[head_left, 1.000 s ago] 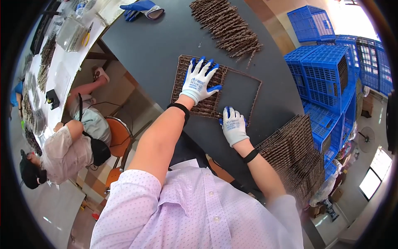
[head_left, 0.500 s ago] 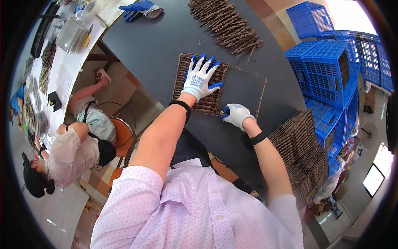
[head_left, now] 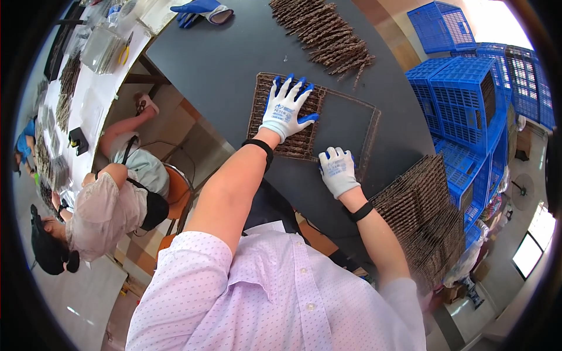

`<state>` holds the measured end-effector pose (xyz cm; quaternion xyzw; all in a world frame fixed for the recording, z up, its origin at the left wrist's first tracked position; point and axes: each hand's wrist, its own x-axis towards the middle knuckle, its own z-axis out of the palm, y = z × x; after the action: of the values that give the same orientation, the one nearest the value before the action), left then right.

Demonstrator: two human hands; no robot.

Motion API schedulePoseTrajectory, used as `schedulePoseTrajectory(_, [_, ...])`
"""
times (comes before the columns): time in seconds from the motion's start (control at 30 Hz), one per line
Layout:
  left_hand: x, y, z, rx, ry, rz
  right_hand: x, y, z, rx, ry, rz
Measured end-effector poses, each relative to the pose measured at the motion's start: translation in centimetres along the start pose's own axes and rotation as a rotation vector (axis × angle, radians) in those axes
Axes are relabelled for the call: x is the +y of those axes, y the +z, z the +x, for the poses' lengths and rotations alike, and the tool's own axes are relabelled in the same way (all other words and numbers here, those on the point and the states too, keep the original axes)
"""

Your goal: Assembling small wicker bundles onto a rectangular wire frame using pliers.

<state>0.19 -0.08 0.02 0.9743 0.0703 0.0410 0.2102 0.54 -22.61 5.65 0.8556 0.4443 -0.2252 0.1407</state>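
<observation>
Here, field notes at the dark table (head_left: 234, 64):

Left hand: gloved white and blue (head_left: 287, 108), fingers spread wide, palm flat on the filled part of the wire frame; holds nothing.

Right hand: same kind of glove (head_left: 338, 171), fingers curled loosely, resting at the frame's near edge; whether it pinches anything, cannot tell.

Wire frame: rectangular brown frame (head_left: 374, 126) lying flat mid-table; its left part is packed with rows of brown sticks (head_left: 298, 143), its right part bare, showing the table through it.

Loose sticks: a heap of the same brown sticks (head_left: 328, 32) at the far side of the table, well apart from both hands.

Finished frames: a stack of filled frames (head_left: 424, 213) at the near right, just beside the right forearm.

Spare gloves: a blue pair (head_left: 202, 10) at the far left corner of the table.

Crates: blue plastic crates (head_left: 468, 88) stacked right of the table.

Other person: seated on an orange chair (head_left: 178, 196) to the left, at a white table (head_left: 88, 111).
</observation>
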Motion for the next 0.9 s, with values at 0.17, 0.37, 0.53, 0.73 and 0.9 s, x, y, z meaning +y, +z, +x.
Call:
schedulePoseTrajectory(0.17, [-0.1,-0.4,-0.2,0.006,0.002,0.004,5.3,-1.4,-1.8,0.539,0.126,1.082])
schedulePoseTrajectory(0.37, [0.3,-0.3,-0.2,-0.020,-0.007,0.005,11.4,-6.7,7.8,0.782,0.733,2.041])
schedulePoseTrajectory(0.53, [0.4,-0.4,0.2,0.002,0.014,-0.032,13.3,-8.4,17.4,0.567,0.802,1.923])
schedulePoseTrajectory(0.73, [0.1,-0.8,0.1,-0.012,-0.006,-0.058,17.4,-4.0,17.9,0.309,0.711,1.800])
schedulePoseTrajectory(0.9, [-0.2,-0.9,0.0,-0.068,-0.006,-0.028,13.7,-6.7,20.5,0.125,0.794,1.505])
